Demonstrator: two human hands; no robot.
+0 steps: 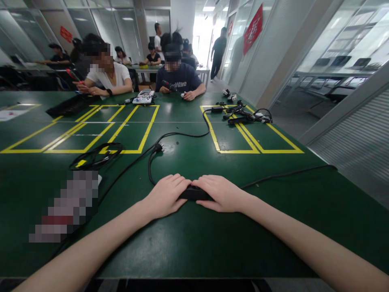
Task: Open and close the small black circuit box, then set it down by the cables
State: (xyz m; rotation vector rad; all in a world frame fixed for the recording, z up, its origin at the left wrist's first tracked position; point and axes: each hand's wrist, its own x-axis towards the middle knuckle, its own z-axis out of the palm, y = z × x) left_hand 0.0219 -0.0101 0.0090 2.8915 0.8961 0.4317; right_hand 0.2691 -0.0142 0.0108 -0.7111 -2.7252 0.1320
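Note:
A black power adapter (196, 194) lies low over the green table (170, 247), held from both ends. My left hand (167, 194) is closed around its left end, and my right hand (220, 194) grips its right end. The two hands nearly meet at the thumbs and fingertips, which hide much of the adapter. From the left side a cable curves up to a black plug (158, 148) with metal prongs. On the right, another cord (285, 175) runs out to the table's right edge.
A coiled black cable (94, 158) lies left, beside a blurred-out object (67, 207). A long cord (179, 134) crosses the table. Bundled cables (249, 115) lie far right among yellow tape rectangles (261, 151). A white power strip (143, 97) sits near two seated people opposite.

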